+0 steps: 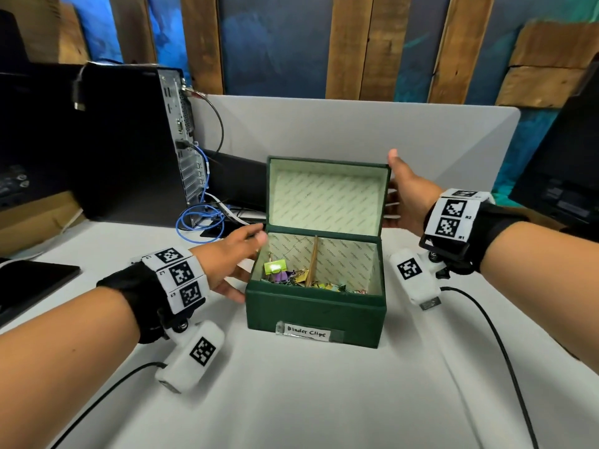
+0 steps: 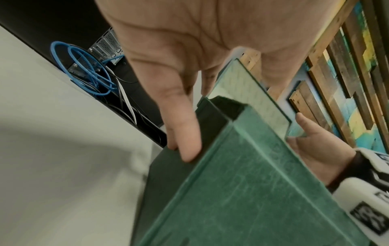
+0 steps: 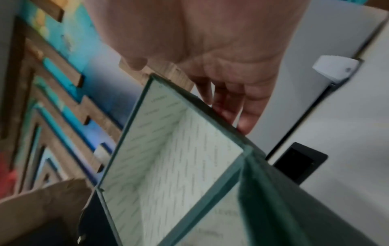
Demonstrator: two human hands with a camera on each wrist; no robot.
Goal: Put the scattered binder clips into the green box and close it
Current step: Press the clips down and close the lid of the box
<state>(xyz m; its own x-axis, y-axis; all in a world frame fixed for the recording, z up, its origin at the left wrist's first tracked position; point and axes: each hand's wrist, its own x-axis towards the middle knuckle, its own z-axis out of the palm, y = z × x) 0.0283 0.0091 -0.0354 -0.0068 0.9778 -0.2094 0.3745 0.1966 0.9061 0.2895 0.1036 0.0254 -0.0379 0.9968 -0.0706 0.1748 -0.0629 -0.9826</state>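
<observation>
The green box [image 1: 314, 315] stands mid-table with a "Binder Clips" label [image 1: 306, 332] on its front. Its lid [image 1: 327, 196] stands upright on the back hinge. Several coloured binder clips [image 1: 291, 275] lie in the box, beside a wooden divider [image 1: 312, 260]. My left hand [image 1: 238, 264] lies flat against the box's left wall [image 2: 252, 183], its fingers [image 2: 185, 141] straight. My right hand [image 1: 397, 186] is at the lid's right edge, thumb above the top corner. The right-hand fingers [image 3: 242, 108] reach behind the lid [image 3: 174, 149].
A black computer tower [image 1: 136, 140] with a coiled blue cable [image 1: 201, 222] stands at the back left. A dark flat device [image 1: 32, 280] lies at the left edge. A grey partition [image 1: 356, 131] closes the back, and a black monitor [image 1: 564, 170] stands at the right.
</observation>
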